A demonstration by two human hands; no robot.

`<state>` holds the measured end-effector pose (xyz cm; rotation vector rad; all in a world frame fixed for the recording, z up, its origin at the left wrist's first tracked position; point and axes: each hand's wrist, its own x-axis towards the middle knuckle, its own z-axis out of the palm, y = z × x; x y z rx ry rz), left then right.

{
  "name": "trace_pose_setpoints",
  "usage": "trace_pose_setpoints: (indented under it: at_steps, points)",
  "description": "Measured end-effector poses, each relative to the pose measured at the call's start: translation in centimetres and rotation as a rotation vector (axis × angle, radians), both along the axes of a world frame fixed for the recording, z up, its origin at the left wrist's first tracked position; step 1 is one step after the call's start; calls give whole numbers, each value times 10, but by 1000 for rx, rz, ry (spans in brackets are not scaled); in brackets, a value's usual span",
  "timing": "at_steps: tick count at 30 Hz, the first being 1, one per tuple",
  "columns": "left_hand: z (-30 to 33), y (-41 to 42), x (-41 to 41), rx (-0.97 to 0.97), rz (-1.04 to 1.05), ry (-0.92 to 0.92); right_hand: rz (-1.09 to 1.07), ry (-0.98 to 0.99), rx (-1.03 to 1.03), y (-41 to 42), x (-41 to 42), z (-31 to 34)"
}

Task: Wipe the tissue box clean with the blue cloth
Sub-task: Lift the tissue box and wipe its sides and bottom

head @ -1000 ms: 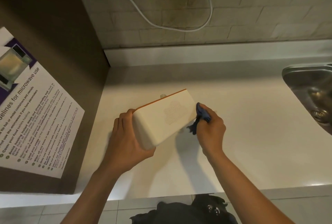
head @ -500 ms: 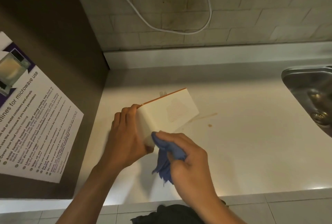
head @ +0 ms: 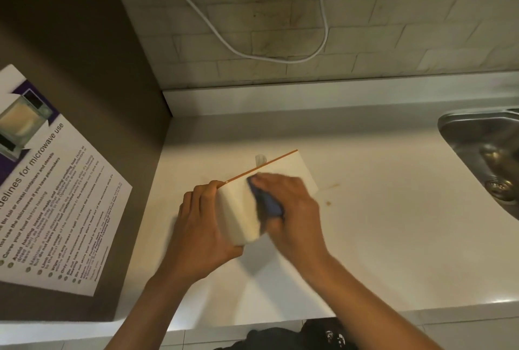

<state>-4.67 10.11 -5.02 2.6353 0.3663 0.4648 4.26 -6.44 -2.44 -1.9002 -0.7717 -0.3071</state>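
The left hand (head: 202, 226) grips the near end of the tissue box (head: 238, 209), tipping it up off the counter (head: 379, 237) so that a broad side faces up, which I judge steadies it against rubbing, while the right hand (head: 292, 203) clutches the blue cloth (head: 268, 203) and presses it flat on that face. A small brown spot (head: 328, 203) lies on the counter just right of the box, the sink (head: 483, 158) sits well apart at right, a microwave notice (head: 56, 195) hangs on the left wall, and nothing blocks the wiping.

Pale countertop (head: 379, 237) bears small brownish, possibly sticky, spots (head: 328, 203).
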Motion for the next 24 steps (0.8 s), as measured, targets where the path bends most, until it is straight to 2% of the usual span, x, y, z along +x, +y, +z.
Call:
trace_pose_setpoints:
  at_steps: [3,6,9,12,14,17,20,22,24]
  points:
    - [5,-5,-5,-13,-5,-18,-171,181,-50,-15,41,-8]
    - [7,-8,-2,1,-11,-34,-213,179,-34,-16,31,-10]
    - [1,-5,0,-31,-3,-28,-58,76,58,1,-13,1]
    - [-9,-1,0,-51,0,-8,231,-83,-40,10,-46,2]
    - [-13,0,-1,-36,-5,10,288,-159,-107,5,-42,-1]
    - [-7,-2,-2,-63,9,19,163,-88,-8,-2,-17,-5]
    - [1,-9,-8,-59,12,-9,-66,104,76,-8,14,-9]
    - [1,-9,-8,-58,16,-13,-92,142,70,-7,16,-8]
    - [-7,-4,-2,-73,24,5,-22,90,61,0,-4,-2]
